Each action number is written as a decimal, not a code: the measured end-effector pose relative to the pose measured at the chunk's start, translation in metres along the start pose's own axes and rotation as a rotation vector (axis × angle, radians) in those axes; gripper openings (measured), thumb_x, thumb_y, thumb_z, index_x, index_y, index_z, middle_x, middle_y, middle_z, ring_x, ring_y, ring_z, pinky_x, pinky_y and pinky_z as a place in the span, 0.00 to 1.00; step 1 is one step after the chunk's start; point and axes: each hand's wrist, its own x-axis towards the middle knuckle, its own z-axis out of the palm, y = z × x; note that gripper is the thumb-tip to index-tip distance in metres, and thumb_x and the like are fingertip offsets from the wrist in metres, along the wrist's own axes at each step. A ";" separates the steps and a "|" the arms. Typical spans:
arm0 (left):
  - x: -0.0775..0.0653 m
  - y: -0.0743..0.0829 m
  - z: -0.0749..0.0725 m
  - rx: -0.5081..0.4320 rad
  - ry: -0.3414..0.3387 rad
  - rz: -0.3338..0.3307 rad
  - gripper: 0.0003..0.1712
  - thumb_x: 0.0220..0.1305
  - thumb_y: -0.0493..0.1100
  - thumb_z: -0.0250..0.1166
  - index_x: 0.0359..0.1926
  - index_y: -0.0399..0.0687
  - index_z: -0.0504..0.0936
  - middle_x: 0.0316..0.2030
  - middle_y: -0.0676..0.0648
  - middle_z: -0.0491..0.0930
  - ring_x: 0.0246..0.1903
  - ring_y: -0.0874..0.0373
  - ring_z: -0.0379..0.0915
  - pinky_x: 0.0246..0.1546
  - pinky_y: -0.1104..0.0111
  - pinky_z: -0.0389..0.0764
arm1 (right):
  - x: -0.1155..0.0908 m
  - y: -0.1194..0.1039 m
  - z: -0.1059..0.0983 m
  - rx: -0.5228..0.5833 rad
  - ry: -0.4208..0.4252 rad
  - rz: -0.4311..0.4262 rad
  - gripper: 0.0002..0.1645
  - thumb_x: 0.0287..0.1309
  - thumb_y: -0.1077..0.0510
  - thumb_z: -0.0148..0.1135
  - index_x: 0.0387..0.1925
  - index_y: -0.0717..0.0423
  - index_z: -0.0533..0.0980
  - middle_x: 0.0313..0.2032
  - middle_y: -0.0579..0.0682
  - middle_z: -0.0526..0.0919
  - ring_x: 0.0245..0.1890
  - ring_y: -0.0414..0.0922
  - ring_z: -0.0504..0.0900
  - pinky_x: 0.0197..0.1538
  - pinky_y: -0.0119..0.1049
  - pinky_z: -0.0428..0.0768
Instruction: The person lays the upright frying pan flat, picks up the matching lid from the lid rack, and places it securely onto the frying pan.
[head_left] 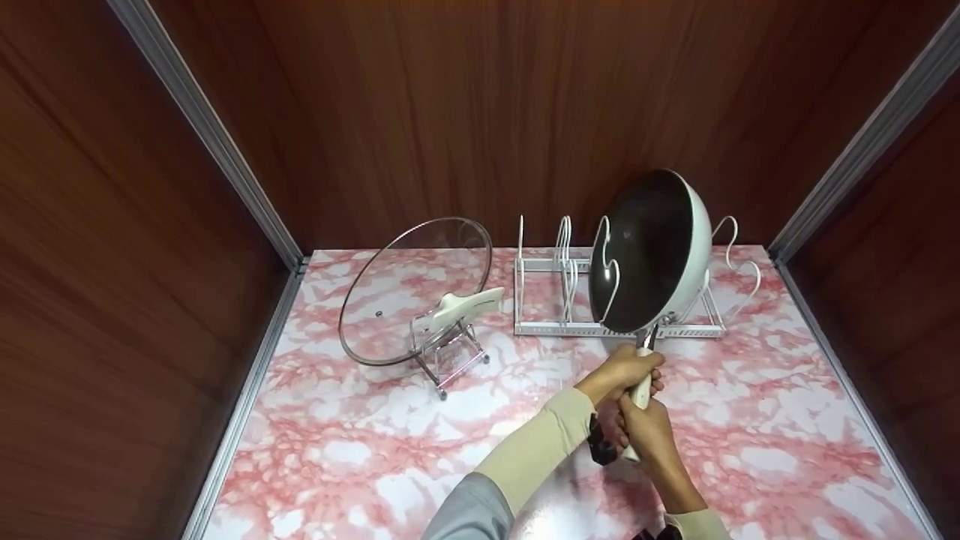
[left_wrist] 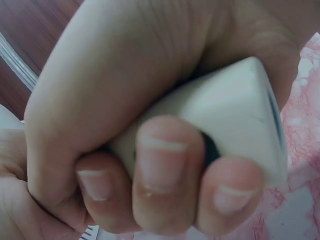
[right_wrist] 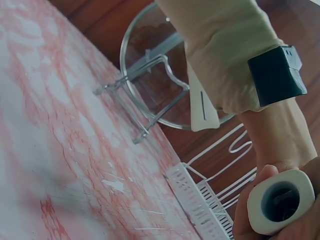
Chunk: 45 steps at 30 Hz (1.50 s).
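Note:
A wok (head_left: 651, 251) with a dark inside and white outside stands tilted on edge among the wire dividers of a white pan rack (head_left: 555, 328). Its pale handle (head_left: 640, 393) points toward the person. My left hand (head_left: 624, 370) grips this handle close to the wok; in the left wrist view its fingers (left_wrist: 167, 175) curl around the handle. Just behind it, nearer the person, my right hand (head_left: 651, 435) also holds the handle. The hollow handle end (right_wrist: 281, 202) shows in the right wrist view, with much of the right hand cut off there.
Left of the rack, a glass lid (head_left: 412, 300) with a white handle (head_left: 469, 304) leans on a small chrome stand (head_left: 450, 360). The red-and-white marbled table (head_left: 360, 450) is enclosed by dark wood panels (head_left: 450, 112) with metal corner rails (head_left: 217, 142).

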 end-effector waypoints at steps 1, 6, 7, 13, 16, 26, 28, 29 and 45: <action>0.000 0.000 0.001 0.006 0.012 0.006 0.16 0.72 0.34 0.60 0.24 0.47 0.72 0.16 0.51 0.73 0.12 0.65 0.69 0.14 0.76 0.72 | 0.000 0.000 0.000 0.000 0.007 -0.006 0.19 0.73 0.57 0.55 0.22 0.55 0.70 0.11 0.42 0.68 0.09 0.38 0.67 0.14 0.36 0.72; 0.000 -0.003 0.002 0.020 0.038 0.028 0.17 0.72 0.34 0.60 0.23 0.47 0.72 0.17 0.50 0.73 0.11 0.64 0.69 0.13 0.76 0.72 | -0.001 0.002 0.002 0.027 0.013 -0.015 0.19 0.73 0.58 0.55 0.23 0.58 0.70 0.10 0.43 0.68 0.08 0.39 0.67 0.12 0.37 0.71; 0.000 -0.003 0.003 0.025 0.041 0.029 0.18 0.72 0.34 0.60 0.22 0.47 0.72 0.16 0.51 0.72 0.11 0.64 0.69 0.13 0.76 0.72 | -0.001 0.002 0.002 0.030 0.015 -0.014 0.19 0.72 0.59 0.54 0.23 0.57 0.69 0.10 0.43 0.68 0.08 0.39 0.67 0.12 0.38 0.71; -0.002 -0.002 0.004 0.084 0.078 0.047 0.20 0.73 0.34 0.60 0.20 0.47 0.71 0.15 0.51 0.71 0.10 0.64 0.68 0.11 0.77 0.70 | -0.001 0.002 0.001 -0.047 0.047 -0.039 0.18 0.70 0.59 0.55 0.21 0.55 0.70 0.10 0.43 0.70 0.08 0.38 0.68 0.13 0.37 0.73; -0.005 0.000 0.005 0.134 0.098 0.061 0.21 0.73 0.35 0.59 0.20 0.45 0.72 0.14 0.51 0.71 0.10 0.65 0.68 0.11 0.77 0.70 | -0.001 0.003 0.001 -0.045 0.040 -0.032 0.18 0.71 0.59 0.54 0.22 0.56 0.70 0.10 0.43 0.69 0.08 0.39 0.68 0.13 0.38 0.73; -0.008 0.002 0.005 0.223 0.147 0.092 0.19 0.72 0.36 0.61 0.37 0.15 0.82 0.12 0.51 0.73 0.09 0.65 0.69 0.11 0.76 0.70 | -0.003 0.002 0.000 -0.008 0.028 -0.021 0.19 0.71 0.59 0.53 0.21 0.58 0.70 0.09 0.44 0.68 0.08 0.41 0.68 0.13 0.39 0.74; -0.008 0.002 0.006 0.230 0.151 0.090 0.18 0.71 0.37 0.62 0.34 0.18 0.82 0.11 0.51 0.73 0.09 0.65 0.69 0.11 0.76 0.70 | -0.003 0.002 0.000 -0.010 0.034 -0.023 0.18 0.70 0.59 0.54 0.21 0.58 0.70 0.09 0.44 0.68 0.08 0.41 0.69 0.14 0.39 0.74; -0.008 0.002 0.006 0.235 0.153 0.090 0.18 0.71 0.37 0.62 0.32 0.20 0.82 0.11 0.51 0.73 0.09 0.64 0.69 0.11 0.76 0.70 | -0.003 0.001 0.000 -0.008 0.034 -0.022 0.18 0.70 0.60 0.53 0.21 0.59 0.70 0.09 0.44 0.68 0.08 0.41 0.69 0.14 0.39 0.75; -0.009 0.014 0.004 0.280 0.135 0.128 0.18 0.72 0.38 0.62 0.31 0.24 0.82 0.14 0.46 0.78 0.10 0.64 0.72 0.12 0.75 0.72 | -0.004 -0.010 0.004 0.070 0.046 -0.024 0.17 0.69 0.61 0.51 0.22 0.63 0.70 0.10 0.45 0.68 0.07 0.41 0.68 0.11 0.37 0.72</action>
